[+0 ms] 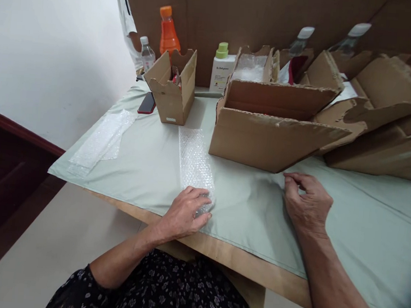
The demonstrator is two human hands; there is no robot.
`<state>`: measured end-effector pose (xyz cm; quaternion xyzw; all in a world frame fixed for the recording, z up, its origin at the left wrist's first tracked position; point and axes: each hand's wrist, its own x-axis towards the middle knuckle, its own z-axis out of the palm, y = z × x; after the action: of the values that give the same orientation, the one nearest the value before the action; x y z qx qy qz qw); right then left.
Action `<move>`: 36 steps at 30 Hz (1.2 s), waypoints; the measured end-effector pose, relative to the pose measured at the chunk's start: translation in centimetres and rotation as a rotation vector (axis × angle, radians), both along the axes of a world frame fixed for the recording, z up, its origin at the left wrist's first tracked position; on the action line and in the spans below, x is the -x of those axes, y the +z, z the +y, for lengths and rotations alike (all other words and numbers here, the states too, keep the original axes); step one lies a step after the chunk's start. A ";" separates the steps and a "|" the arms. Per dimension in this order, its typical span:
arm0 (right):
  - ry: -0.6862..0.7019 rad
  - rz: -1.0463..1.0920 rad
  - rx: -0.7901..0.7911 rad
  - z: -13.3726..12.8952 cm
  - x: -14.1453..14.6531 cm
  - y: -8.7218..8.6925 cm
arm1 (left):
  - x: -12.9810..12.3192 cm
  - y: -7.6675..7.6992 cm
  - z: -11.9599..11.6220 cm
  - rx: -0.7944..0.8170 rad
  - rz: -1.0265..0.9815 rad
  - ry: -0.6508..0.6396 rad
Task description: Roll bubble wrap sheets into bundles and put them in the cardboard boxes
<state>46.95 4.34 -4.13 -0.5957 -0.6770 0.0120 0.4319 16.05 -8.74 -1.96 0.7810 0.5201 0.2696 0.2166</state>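
A narrow strip of bubble wrap (195,160) lies lengthwise on the table in front of me. My left hand (188,212) rests on its near end, fingers apart and slightly curved. To the right, my right hand (306,200) hovers at the lower corner of a large open cardboard box (259,141). Its thumb and index finger are pinched together, the others curled in; whatever they may hold is too small or hidden to make out. More bubble wrap pieces (102,138) lie overlapped at the table's left side.
A small cardboard box (172,104) stands behind the strip, beside a phone (147,103). Further back are an orange bottle (168,35), a clear bottle (147,57) and a white bottle with a green cap (221,72). More open boxes (376,148) crowd the right.
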 end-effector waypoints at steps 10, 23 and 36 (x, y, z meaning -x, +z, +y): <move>0.410 0.087 0.258 -3.5 3.5 1.7 | -4.3 0.6 -1.0 0.039 -0.001 -0.104; 0.497 0.106 0.535 -5.5 5.2 2.8 | -5.0 2.6 -5.7 0.100 0.016 -0.272; 0.559 -0.181 0.545 -3.8 13.4 2.7 | 1.1 1.3 -3.7 -0.066 -0.292 0.273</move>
<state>33.51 0.50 -1.48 -0.4801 -0.8202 0.2558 0.1769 14.99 -12.39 -0.66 0.6625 0.5750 0.4239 0.2253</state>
